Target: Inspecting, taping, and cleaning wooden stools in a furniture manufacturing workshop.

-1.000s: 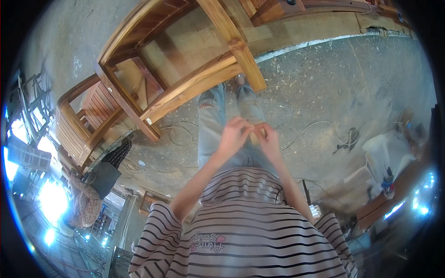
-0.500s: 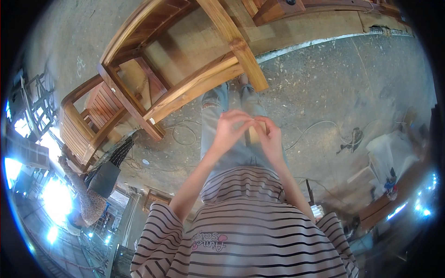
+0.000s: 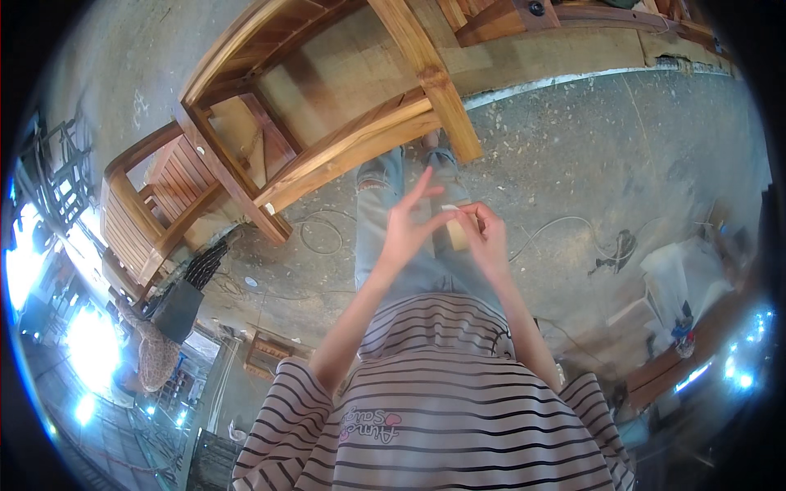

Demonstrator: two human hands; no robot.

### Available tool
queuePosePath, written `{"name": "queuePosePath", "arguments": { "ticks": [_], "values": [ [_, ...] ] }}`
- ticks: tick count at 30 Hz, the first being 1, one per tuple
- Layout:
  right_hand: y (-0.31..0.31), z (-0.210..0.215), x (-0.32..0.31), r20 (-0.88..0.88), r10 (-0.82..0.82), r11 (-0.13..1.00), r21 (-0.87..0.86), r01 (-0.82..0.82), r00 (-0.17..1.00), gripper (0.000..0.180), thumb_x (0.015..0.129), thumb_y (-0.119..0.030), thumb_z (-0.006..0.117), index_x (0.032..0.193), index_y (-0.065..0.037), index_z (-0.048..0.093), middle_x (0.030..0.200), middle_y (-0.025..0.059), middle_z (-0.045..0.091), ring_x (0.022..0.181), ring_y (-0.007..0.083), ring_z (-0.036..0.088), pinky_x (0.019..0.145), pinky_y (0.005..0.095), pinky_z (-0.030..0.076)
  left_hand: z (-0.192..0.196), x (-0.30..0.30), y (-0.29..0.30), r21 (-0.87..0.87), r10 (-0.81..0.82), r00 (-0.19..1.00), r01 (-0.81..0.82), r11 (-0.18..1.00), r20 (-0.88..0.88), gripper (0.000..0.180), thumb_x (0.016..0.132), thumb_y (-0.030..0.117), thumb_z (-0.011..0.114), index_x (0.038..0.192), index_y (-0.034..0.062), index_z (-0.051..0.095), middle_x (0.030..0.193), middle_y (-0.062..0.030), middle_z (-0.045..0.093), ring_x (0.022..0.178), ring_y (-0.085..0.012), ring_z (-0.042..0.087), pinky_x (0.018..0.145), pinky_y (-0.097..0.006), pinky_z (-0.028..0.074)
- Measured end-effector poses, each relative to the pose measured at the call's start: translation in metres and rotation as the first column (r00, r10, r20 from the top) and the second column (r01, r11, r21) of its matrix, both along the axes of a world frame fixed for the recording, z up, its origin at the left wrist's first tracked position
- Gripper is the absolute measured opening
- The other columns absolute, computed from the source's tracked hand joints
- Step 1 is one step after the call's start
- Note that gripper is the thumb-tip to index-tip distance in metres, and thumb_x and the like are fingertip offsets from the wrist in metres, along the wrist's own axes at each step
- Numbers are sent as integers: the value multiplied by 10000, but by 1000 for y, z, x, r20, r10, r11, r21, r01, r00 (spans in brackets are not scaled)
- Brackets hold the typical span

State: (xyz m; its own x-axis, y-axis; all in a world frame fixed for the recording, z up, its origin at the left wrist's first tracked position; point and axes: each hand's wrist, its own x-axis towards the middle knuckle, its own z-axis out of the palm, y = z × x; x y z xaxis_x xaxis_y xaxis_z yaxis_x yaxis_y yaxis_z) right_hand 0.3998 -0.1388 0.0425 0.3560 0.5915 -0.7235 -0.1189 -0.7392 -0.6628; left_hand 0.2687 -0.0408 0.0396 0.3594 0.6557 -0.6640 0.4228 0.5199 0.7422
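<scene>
My left hand is over my thighs with its fingers spread upward. Its thumb reaches across to the fingertips of my right hand. The thumb and fingers of that right hand are pinched together on a small pale, flat tan piece, whose exact kind I cannot make out. A small whitish bit shows where the left thumb meets the right fingertips. Just beyond my legs stands a wooden chair frame with a curved front rail and a straight leg.
A slatted wooden chair stands at the left, near a person in a patterned sleeve. Thin cable runs over the concrete floor. A white sack is at the right. More wooden pieces lie at the far side.
The left hand's fingers have lifted and spread away from the pinch, while its thumb stays by the right hand. The right hand has shifted slightly right and nearer. The view has moved a little.
</scene>
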Motion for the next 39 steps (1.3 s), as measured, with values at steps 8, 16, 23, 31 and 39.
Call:
{"name": "queuePosePath", "arguments": {
  "ticks": [8,16,23,31,39],
  "values": [
    [13,6,-3,93,106,984,133,-118,990,97,936,-92,635,932,4,635,739,27,612,693,38,481,590,233,386,-15,-16,20,230,-323,941,295,928,98,172,805,87,772,958,17,735,946,-92,700,963,-227,631,887,-348,473],
    [24,18,-23,146,-3,991,132,-17,989,121,944,-110,626,890,-3,612,686,60,546,636,71,446,545,271,352,-16,-14,25,284,-243,954,187,941,177,80,802,82,749,848,31,706,873,-100,676,920,-295,600,890,-385,451],
    [25,16,-35,173,-199,969,183,167,965,152,956,-134,618,897,5,614,671,52,536,630,71,408,512,281,317,-8,-8,33,347,-284,952,229,909,115,75,800,83,752,849,45,710,914,-59,689,1114,-283,537,971,-396,432],
    [-18,13,-48,113,-336,939,118,323,935,100,978,-107,597,945,-13,609,814,-11,559,754,33,465,658,216,377,-22,-25,115,167,281,938,-315,934,201,106,851,156,744,926,83,760,1043,-58,687,1209,-253,487,998,-382,425],
    [-14,-1,-28,131,-246,969,22,246,960,156,964,-152,613,909,-8,636,703,-9,510,634,55,378,540,252,311,-78,-20,142,439,-160,959,250,863,-232,141,796,300,795,908,215,804,1252,-34,584,1250,-268,422,1063,-427,331]
  ]
}}
